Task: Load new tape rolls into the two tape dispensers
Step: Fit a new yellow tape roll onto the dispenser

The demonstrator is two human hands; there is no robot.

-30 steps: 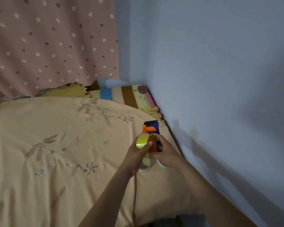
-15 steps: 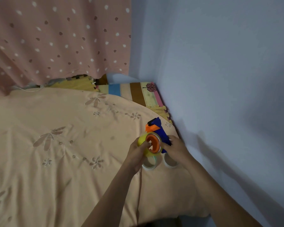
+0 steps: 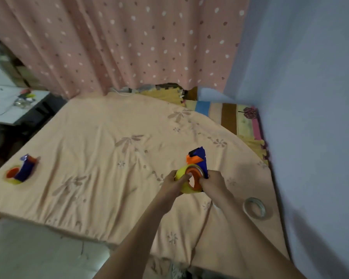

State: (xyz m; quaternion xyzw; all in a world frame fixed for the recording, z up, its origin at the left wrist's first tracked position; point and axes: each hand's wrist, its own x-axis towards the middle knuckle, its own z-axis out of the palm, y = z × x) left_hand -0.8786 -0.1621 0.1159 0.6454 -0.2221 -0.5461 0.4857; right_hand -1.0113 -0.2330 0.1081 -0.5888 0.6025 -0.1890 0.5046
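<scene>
A blue and orange tape dispenser [image 3: 198, 161] is held above the bed between both hands. A yellow tape roll [image 3: 184, 187] sits around its orange hub. My left hand [image 3: 174, 183] grips the roll from the left. My right hand [image 3: 214, 181] holds the dispenser's blue body from the right. A second blue and orange dispenser [image 3: 23, 170] with a yellow roll on it lies at the bed's left edge. A clear, nearly used-up tape ring [image 3: 255, 208] lies on the bedspread to the right of my arms.
The peach flowered bedspread [image 3: 109, 168] covers the bed. A blue wall [image 3: 310, 117] runs along the right side. A pink dotted curtain [image 3: 129, 43] hangs behind. A white side table [image 3: 6, 107] with small clutter stands at far left.
The view has swung left and pulled back, bringing the second dispenser and side table into sight. Both hands keep hold of the dispenser and roll; one clear ring now lies apart to the right.
</scene>
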